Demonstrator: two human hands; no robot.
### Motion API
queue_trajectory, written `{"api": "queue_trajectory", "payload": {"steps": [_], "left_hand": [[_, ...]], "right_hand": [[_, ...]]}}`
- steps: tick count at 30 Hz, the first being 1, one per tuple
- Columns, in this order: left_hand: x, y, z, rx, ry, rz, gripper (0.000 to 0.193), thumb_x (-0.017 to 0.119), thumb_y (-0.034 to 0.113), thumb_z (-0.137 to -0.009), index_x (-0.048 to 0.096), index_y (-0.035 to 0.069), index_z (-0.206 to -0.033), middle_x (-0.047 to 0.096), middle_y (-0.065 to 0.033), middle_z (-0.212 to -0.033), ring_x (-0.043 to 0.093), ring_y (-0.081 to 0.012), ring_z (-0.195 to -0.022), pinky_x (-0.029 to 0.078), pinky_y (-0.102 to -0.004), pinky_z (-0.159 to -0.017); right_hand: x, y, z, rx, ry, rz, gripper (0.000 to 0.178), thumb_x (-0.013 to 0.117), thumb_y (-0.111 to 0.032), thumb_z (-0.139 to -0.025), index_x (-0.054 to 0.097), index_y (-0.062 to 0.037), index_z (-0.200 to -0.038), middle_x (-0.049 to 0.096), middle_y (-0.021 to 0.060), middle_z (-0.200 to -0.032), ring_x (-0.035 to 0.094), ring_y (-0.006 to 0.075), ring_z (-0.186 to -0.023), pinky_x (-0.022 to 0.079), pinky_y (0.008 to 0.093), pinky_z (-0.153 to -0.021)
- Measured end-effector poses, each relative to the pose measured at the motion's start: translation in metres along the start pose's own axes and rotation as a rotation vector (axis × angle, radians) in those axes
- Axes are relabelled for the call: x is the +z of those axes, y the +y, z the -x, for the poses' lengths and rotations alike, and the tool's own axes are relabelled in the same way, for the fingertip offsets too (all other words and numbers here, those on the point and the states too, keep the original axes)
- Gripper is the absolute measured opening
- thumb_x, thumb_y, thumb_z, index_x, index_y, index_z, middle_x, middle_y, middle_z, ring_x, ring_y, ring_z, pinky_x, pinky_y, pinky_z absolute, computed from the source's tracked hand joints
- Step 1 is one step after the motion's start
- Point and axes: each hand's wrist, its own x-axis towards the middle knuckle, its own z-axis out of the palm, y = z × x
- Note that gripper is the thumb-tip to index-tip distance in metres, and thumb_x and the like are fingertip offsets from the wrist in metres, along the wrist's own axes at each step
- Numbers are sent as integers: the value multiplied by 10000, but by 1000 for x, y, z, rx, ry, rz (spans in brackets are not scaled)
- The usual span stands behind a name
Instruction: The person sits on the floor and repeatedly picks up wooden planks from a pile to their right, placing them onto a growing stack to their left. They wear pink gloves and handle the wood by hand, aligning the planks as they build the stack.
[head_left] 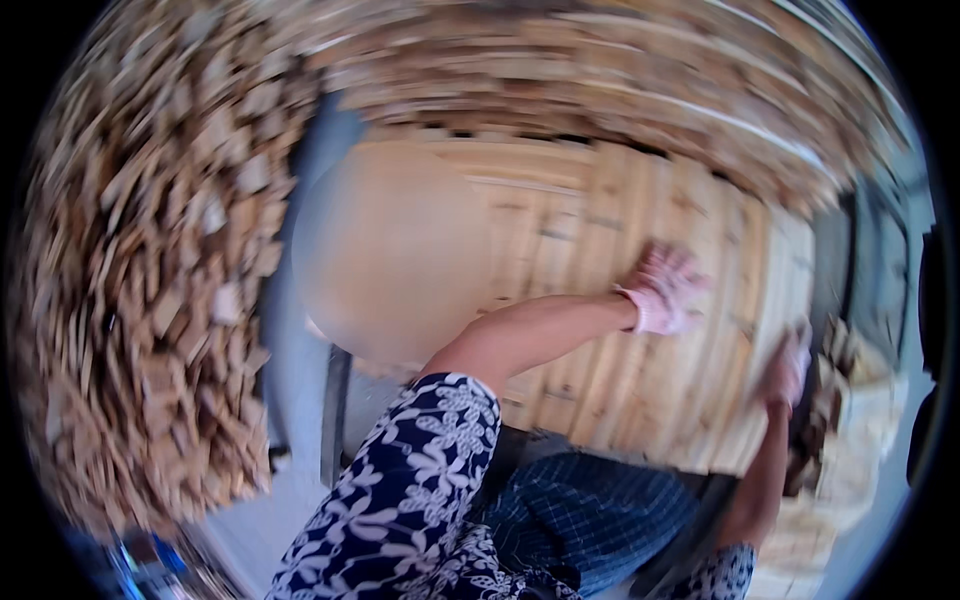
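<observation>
Light wooden boards point(600, 370) lie side by side in front of me, their long sides running roughly away from me. My left hand point(668, 288), in a pink glove, reaches across to the right and rests on top of them with its fingers spread. At the right end of the row, my right hand point(790, 370), also pink-gloved, is against or close beside the outermost board point(785, 270). Its fingers are smeared, so I cannot tell whether it grips that board. A blurred round beige patch point(390, 250) covers the left part of the boards.
On the left rises a large heap of short wood offcuts point(150, 300). Stacked wood point(600, 80) runs along the far side. More pale wood pieces point(850, 450) are piled at the right, past my right arm. A dark blue checked cloth point(590, 510) covers my lap.
</observation>
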Motion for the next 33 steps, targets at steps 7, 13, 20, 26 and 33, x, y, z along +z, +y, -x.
{"api": "queue_trajectory", "payload": {"steps": [7,13,20,26,33], "left_hand": [[-81,-251,216,-457,607,-133,390,602,374,-919,690,40,-1098,682,-193,-1059,636,-378,-1031,503,-490,-892],[-57,-374,398,-1511,495,320,588,507,482,-1032,575,54,-1429,524,-216,-1494,516,-367,-1345,374,-397,-1156],[-44,-401,432,-1402,435,894,879,475,700,-982,485,-2,-1512,518,-136,-1531,468,-225,-1406,308,-319,-1186],[-39,-420,455,-1327,386,729,904,442,740,-972,497,17,-1511,553,-127,-1500,485,-215,-1381,304,-331,-1189],[-35,-410,432,-1362,439,962,916,498,730,-960,450,25,-1542,516,-108,-1538,464,-222,-1415,313,-335,-1193]], "right_hand": [[9,15,-17,102,-30,-395,711,376,-524,-1086,288,-54,-1612,395,179,-1614,377,328,-1481,289,362,-1199],[9,68,-46,160,-48,-253,630,347,-495,-1099,422,-30,-1517,483,183,-1515,463,360,-1395,351,377,-1165],[-8,26,-32,215,-14,-270,738,347,-609,-1065,443,-8,-1484,528,215,-1458,484,372,-1349,333,383,-1155],[-4,0,-20,267,-8,-230,675,350,-558,-1074,437,-34,-1491,527,207,-1477,501,383,-1358,367,406,-1124],[-15,11,-32,177,25,-63,607,308,-509,-1089,485,-26,-1411,575,235,-1382,516,434,-1307,396,429,-1085]]}}
